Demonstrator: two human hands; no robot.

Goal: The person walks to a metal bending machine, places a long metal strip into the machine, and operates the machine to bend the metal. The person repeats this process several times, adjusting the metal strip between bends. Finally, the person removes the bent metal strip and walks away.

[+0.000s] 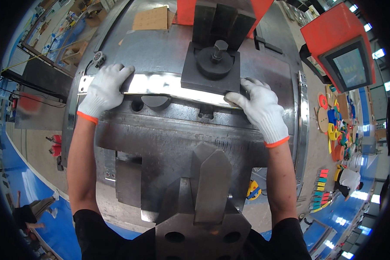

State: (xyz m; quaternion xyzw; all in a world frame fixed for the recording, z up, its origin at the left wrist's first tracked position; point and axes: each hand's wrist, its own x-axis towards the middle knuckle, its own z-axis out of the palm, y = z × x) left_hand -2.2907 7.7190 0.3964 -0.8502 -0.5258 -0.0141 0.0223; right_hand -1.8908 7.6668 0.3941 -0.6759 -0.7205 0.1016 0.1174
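Observation:
A long, shiny flat metal bar (154,84) lies crosswise on the steel machine table (130,50). Its left end shows small holes. My left hand (103,89), in a white knit glove with an orange cuff, is closed over the bar near that end. Gloved the same way, my right hand (262,104) grips the bar's right end, thumb on the near edge. Between my hands, a dark square steel block (210,71) with a round disc and a large bolt (219,50) stands over the bar. The bar's far edge is partly hidden under this block.
Close to me rises a pointed steel tool block (212,182). A red-framed screen (346,63) stands at the right. Cardboard (151,18) lies on the table's far part. Coloured parts (333,125) cover the floor at right. Other people (349,180) are in the distance on both sides.

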